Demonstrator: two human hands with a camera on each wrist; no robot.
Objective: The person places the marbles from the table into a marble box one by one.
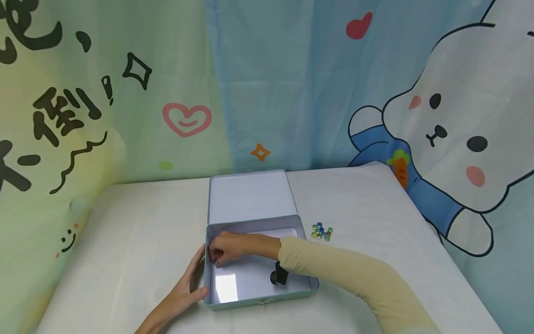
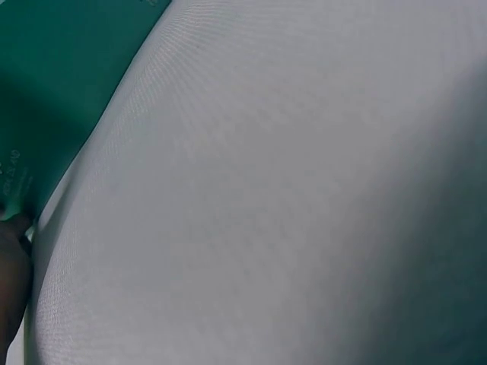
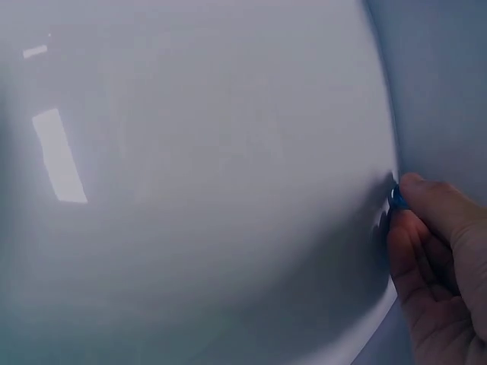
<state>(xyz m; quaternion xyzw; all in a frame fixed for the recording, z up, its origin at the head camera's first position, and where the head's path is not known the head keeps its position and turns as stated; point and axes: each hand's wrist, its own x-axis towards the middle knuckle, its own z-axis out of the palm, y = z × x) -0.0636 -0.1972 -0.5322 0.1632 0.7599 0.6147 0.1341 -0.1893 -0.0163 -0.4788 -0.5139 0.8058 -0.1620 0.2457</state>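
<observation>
Inside the hinged tin box [image 1: 254, 283], hard by its left wall: right hand [image 1: 228, 247], thumb and fingertips drawn into a pinch, other fingers curled. Holding one blue glass marble [image 3: 397, 197], low by the seam of box floor and wall; contact with either not certain. Hidden in the head view.

Just outside that same wall of the box: left hand [image 1: 182, 291], fingers extended along it, thumb at the near left corner. Touching, not grasping; apparently steadying the box.

Across the box's right wall: pale yellow sleeve [image 1: 350, 269]. Under the wrist, above the box floor: black device [image 1: 281, 273], probably the wrist camera.

Behind the box, folded right back: lid [image 1: 250, 197]. Just beside the box's right wall, on the white-covered desk [image 1: 150, 232]: loose marble cluster [image 1: 321, 229], mostly blue and green. Beyond the box: printed curtain [image 1: 267, 83].

Progress, by judgement: lid open, so access done. One marble in hand at the box, release not yet made. Cluster outside the box, out of hand. Direction of transfer, into or out of the box: cannot tell; total left likewise uncertain.
</observation>
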